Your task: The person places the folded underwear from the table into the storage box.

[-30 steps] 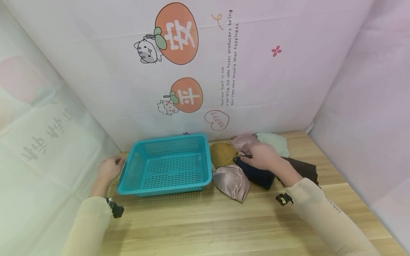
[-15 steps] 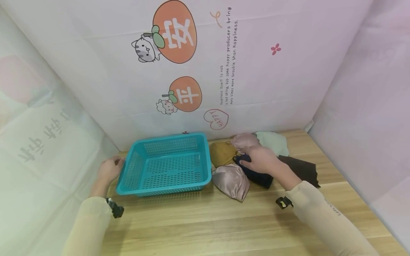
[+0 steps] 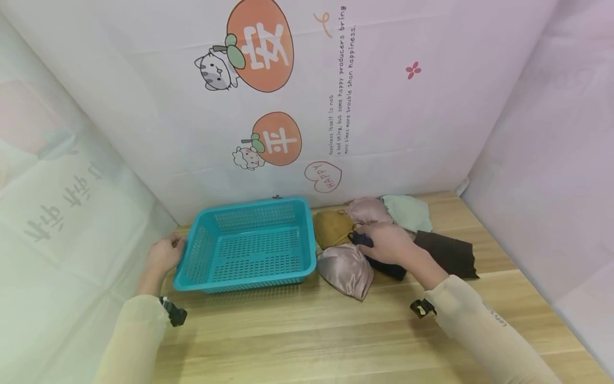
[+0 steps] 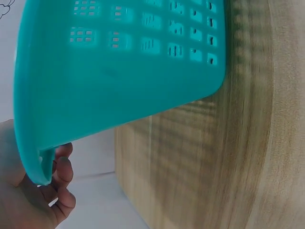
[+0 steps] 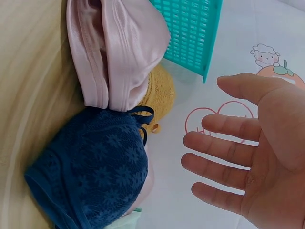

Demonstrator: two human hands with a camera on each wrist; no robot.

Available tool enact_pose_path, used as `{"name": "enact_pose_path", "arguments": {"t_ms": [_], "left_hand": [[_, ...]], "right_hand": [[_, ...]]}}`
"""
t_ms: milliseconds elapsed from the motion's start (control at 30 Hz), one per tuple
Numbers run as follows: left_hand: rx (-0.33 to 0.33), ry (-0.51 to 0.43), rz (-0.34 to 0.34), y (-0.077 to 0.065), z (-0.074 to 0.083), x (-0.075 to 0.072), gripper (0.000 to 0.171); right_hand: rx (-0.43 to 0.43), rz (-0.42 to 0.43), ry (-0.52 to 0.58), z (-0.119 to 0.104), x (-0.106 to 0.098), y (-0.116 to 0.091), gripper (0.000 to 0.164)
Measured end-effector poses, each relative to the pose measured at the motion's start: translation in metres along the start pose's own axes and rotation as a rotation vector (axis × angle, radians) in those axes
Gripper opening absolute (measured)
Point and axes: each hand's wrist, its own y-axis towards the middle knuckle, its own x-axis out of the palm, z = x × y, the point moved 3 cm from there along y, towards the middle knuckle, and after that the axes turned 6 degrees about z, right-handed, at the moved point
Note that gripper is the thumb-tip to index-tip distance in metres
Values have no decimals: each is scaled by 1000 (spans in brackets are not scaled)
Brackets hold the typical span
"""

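Observation:
My left hand (image 3: 163,254) holds the left rim of a turquoise plastic basket (image 3: 249,281); in the left wrist view its fingers (image 4: 63,171) curl under that rim. Over a folded navy lace bra (image 5: 102,167) hovers my right hand (image 3: 390,246), palm toward it and fingers spread, holding nothing. A satiny pink bra (image 3: 346,269) lies beside the navy one, near the basket's right side. Behind them are a mustard bra (image 3: 332,229) and another pink bra (image 3: 369,210), which my right hand partly covers in the head view.
At the back right lies a mint-green padded garment (image 3: 410,212), with a dark cloth piece (image 3: 446,253) in front of it. The wooden table (image 3: 288,336) is bordered by a printed sheet (image 3: 384,117) at the back and pale sheets at both sides.
My right hand has shifted slightly toward the front, lower over the navy bra, leaving more of the dark cloth visible. My left hand stays at the basket's rim.

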Motion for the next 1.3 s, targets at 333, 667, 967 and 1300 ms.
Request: {"name": "enact_pose_path", "arguments": {"t_ms": [333,667,967,1300], "left_hand": [[-35,-26,-21,2,2,1,62],[-40,-64,-33,3,4,4,64],[-33,-149,-31,4,3,8,63],[-52,-173,-18,2,-5,11,64]], "right_hand": [[5,-8,-11,-3,9,-5,44],[26,-36,6,-7,13,-11,44],[24,-41,7,-10,14,-11,43],[21,-74,44,-14,24,-14,42]]}}
